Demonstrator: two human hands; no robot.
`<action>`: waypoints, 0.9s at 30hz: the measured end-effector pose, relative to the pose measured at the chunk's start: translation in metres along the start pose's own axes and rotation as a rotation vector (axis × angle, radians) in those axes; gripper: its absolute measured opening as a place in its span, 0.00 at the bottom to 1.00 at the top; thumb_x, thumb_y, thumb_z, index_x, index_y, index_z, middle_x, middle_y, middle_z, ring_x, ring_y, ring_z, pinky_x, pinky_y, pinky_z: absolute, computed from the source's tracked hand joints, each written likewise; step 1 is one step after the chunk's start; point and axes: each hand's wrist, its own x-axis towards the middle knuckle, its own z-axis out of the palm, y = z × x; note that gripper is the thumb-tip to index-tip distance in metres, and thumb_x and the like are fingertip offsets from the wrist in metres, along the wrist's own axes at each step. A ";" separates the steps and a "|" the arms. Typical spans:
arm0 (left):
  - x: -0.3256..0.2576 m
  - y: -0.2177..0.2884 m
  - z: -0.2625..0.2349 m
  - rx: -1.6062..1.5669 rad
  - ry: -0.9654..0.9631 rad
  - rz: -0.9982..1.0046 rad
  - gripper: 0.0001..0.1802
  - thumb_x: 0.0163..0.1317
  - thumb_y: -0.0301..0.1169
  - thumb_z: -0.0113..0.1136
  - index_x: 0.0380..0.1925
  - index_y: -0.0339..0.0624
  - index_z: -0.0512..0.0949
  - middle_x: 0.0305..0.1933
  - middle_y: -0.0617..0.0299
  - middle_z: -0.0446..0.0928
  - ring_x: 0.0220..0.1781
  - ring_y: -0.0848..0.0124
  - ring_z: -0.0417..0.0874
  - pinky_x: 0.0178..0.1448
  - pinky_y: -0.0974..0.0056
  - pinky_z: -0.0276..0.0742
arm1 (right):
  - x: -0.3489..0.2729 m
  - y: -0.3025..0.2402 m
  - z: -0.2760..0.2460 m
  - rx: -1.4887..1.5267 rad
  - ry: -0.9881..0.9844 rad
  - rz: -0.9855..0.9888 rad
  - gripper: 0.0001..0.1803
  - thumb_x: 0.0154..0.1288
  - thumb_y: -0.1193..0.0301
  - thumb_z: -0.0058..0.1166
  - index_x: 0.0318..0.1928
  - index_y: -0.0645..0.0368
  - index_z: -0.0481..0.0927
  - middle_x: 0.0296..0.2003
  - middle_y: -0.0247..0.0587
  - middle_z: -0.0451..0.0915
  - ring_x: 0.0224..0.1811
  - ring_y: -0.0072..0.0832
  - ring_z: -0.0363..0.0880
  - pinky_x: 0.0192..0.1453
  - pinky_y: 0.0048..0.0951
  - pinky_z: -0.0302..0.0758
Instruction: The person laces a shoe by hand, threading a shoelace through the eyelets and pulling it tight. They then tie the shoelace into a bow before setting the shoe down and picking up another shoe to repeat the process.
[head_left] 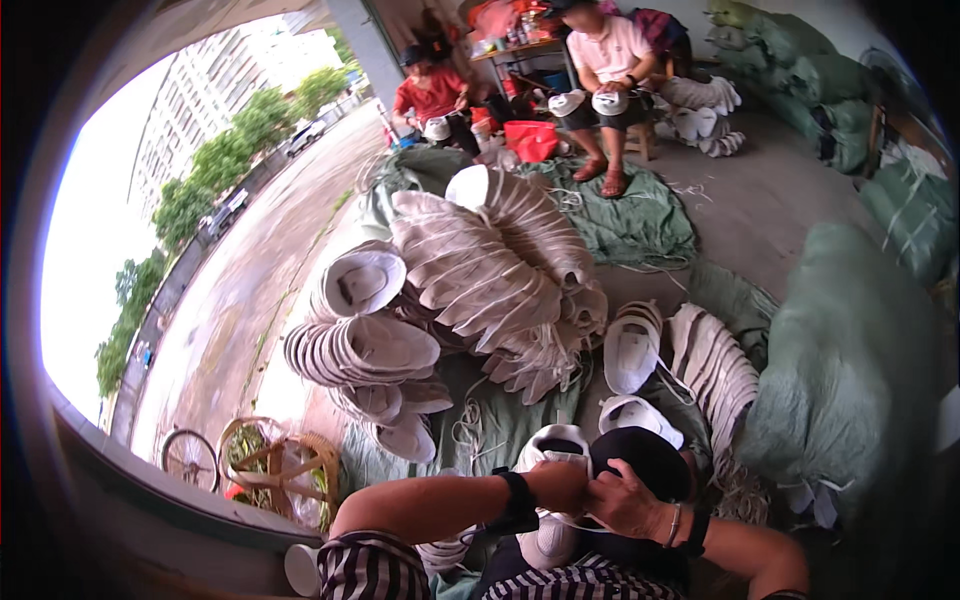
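A white shoe upper (550,541) rests in my lap, its rounded toe toward me and its padded collar facing away. My left hand (557,486) is closed on the middle of it and covers that part. Close against it, my right hand (626,501) has bent fingers pinched together; what lies between them is hidden. A thin white lace shows just below the hands. Beyond my hands, another white upper (640,415) lies near my dark-clad knee (645,462). A further upper (632,352) leans upright at the end of a stack.
Nested stacks of uppers (470,265) pile up on a green sheet (480,410) ahead. A long row (715,370) and a big green sack (840,370) stand at right. A wicker basket (280,465) is at left. Two seated people (610,50) handle uppers at the back.
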 end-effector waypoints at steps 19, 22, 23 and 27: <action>-0.006 -0.017 0.026 -0.038 0.293 0.199 0.09 0.54 0.33 0.58 0.30 0.39 0.80 0.31 0.51 0.80 0.35 0.53 0.83 0.39 0.52 0.78 | 0.007 0.003 -0.012 0.033 -0.076 -0.008 0.02 0.52 0.67 0.52 0.26 0.48 0.77 0.30 0.32 0.69 0.36 0.28 0.71 0.58 0.45 0.64; -0.049 -0.035 0.014 -1.010 0.530 0.175 0.12 0.64 0.37 0.55 0.35 0.39 0.76 0.28 0.53 0.76 0.28 0.70 0.78 0.34 0.62 0.76 | 0.007 0.007 -0.015 0.069 -0.058 0.018 0.03 0.53 0.67 0.53 0.29 0.48 0.78 0.34 0.31 0.72 0.39 0.25 0.71 0.59 0.44 0.63; -0.064 -0.040 0.012 -1.171 0.573 0.091 0.11 0.64 0.36 0.55 0.36 0.39 0.76 0.29 0.53 0.77 0.29 0.73 0.78 0.34 0.63 0.76 | 0.010 0.006 -0.018 0.144 -0.050 0.045 0.04 0.55 0.66 0.53 0.32 0.49 0.78 0.34 0.34 0.74 0.39 0.27 0.74 0.55 0.43 0.66; -0.085 -0.030 0.030 -0.930 0.871 -0.085 0.09 0.64 0.34 0.56 0.38 0.40 0.76 0.30 0.55 0.78 0.30 0.73 0.79 0.35 0.64 0.76 | 0.033 -0.020 -0.014 0.619 -0.217 0.374 0.12 0.62 0.64 0.52 0.43 0.55 0.75 0.31 0.44 0.78 0.36 0.40 0.79 0.42 0.44 0.75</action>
